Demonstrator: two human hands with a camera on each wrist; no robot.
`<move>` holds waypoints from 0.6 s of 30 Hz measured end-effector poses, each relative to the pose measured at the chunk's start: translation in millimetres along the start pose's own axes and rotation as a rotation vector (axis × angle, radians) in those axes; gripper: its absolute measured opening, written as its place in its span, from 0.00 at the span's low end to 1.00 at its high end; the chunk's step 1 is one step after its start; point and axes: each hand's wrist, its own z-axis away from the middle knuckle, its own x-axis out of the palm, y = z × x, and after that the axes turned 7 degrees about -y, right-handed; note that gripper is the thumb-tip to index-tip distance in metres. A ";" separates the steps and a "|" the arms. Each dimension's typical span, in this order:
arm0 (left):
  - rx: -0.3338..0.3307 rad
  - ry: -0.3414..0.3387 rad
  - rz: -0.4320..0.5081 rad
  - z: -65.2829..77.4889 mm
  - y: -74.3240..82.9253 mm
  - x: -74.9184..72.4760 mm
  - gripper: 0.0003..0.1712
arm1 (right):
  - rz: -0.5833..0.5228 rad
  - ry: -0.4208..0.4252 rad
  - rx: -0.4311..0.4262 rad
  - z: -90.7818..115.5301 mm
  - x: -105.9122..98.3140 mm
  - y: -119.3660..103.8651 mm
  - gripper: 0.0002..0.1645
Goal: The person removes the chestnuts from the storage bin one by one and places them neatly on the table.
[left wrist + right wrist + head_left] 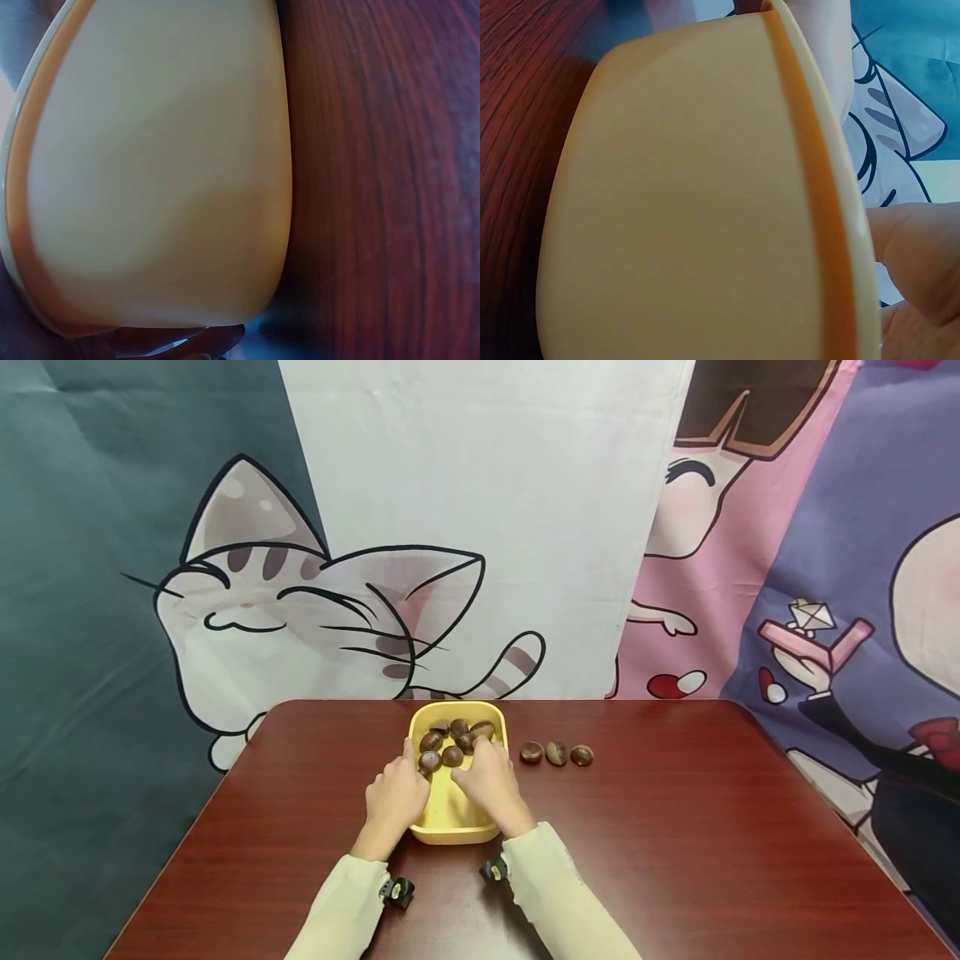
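Note:
A yellow plastic box [450, 837] stands on the table with several brown chestnuts [452, 756] in its far half. My left hand [397, 789] grips the box's left wall, fingers outside and thumb side over the rim. In the left wrist view, its dark fingertips [217, 341] show at the edge of the box wall [157, 165]. Reaching over the box's right side, my right hand [491, 781] has its fingertips down among the chestnuts, partly hidden, with the thumb spread apart from them. The right wrist view shows its thumb [922, 255] beyond the rim.
Right of the box, three chestnuts [556, 753] lie in a row on the reddish-brown table [660, 835]. A cartoon-printed cloth [480, 485] hangs behind the table's far edge. Both wrists carry small black cameras [397, 892].

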 end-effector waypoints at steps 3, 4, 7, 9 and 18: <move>0.000 -0.005 -0.001 -0.5 -0.3 -0.8 0.37 | -0.022 0.000 0.001 -0.8 0.2 -0.4 0.28; 0.001 -0.005 -0.001 -0.6 -0.4 -1.1 0.37 | -0.034 0.001 0.002 -1.3 0.2 -0.4 0.28; 0.006 0.002 0.002 -0.7 -1.6 -1.6 0.37 | -0.058 0.004 0.002 -2.5 0.1 -0.4 0.30; 0.006 0.009 0.004 -0.5 -2.5 -1.7 0.37 | -0.051 -0.002 -0.003 -2.7 0.5 -0.3 0.30; 0.012 -0.005 0.002 0.1 -1.7 0.0 0.38 | 0.030 -0.061 -0.010 -2.5 0.8 -0.2 0.32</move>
